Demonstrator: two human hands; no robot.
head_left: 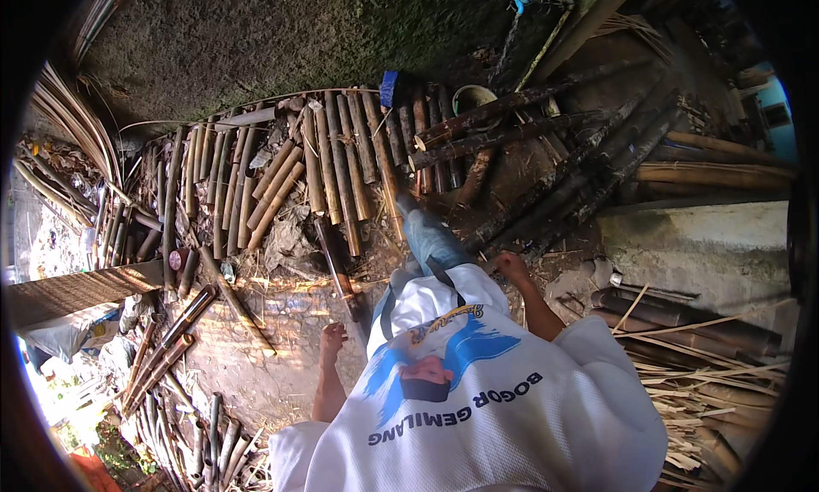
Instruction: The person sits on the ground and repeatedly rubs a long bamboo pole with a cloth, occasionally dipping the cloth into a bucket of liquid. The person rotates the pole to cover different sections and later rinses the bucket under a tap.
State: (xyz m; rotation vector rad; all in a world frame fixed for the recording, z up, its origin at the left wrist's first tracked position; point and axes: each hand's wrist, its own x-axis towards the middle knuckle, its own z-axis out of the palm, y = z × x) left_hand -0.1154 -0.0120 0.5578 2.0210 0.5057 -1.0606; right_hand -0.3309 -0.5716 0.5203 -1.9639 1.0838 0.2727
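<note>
My left hand (pixel 333 336) hangs at my side over the bare ground, fingers loosely bent and nothing held. Close to it lies a dark, shiny bamboo pole (pixel 339 270). On the other side, my right hand (pixel 513 267) is out from my hip, also empty, its fingers slightly curled. Dark bamboo poles (pixel 546 210) lie beyond that hand. Ahead of my foot, a row of cut bamboo lengths (pixel 344 163) lies side by side along the foot of a mossy wall (pixel 281 44). One leg in blue trousers (pixel 431 232) is forward among them.
Water runs from a blue tap (pixel 518 0) near a bucket (pixel 474 99) and a blue container (pixel 390 88). Long poles (pixel 512 108) slant across the right. A low concrete wall (pixel 682 244) and split bamboo strips (pixel 717 381) stand at right; a board (pixel 90 291) juts in at left.
</note>
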